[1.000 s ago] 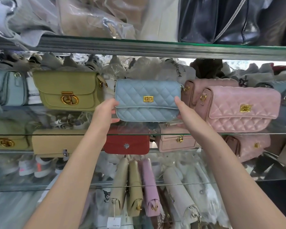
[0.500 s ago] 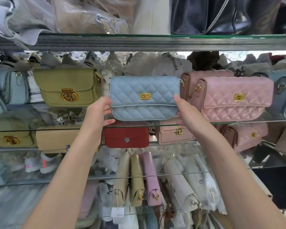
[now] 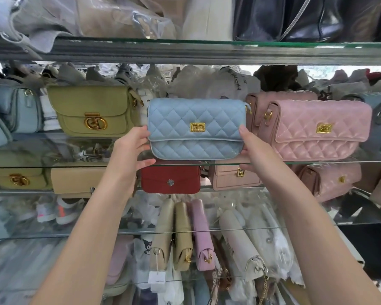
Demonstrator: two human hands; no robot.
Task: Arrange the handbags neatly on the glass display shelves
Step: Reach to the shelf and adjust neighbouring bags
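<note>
Head view: the left hand (image 3: 130,155) grips the left end of the blue quilted handbag (image 3: 196,137) and the right hand (image 3: 254,155) grips the right end. Each hand has its fingers on the side edge and its thumb under the bottom corner. Holding at both ends keeps the bag level and lets the person turn it a little, so that the flap with the gold clasp (image 3: 195,127) faces straight to the front.

The bag is upright at the front edge of the middle glass shelf (image 3: 330,161). Its bottom is just at the glass, but I cannot tell if the weight is on the shelf or is carried by the hands. It sits in the gap between the green handbag (image 3: 92,106) on the left and the pink quilted handbag (image 3: 317,142) on the right. It is near both, and I cannot tell if it touches the pink side.

I judge this gap to be its place in the row, because the neighbours also show their clasps forward. A red handbag (image 3: 171,177) is on the shelf below, just under the blue one.
</note>
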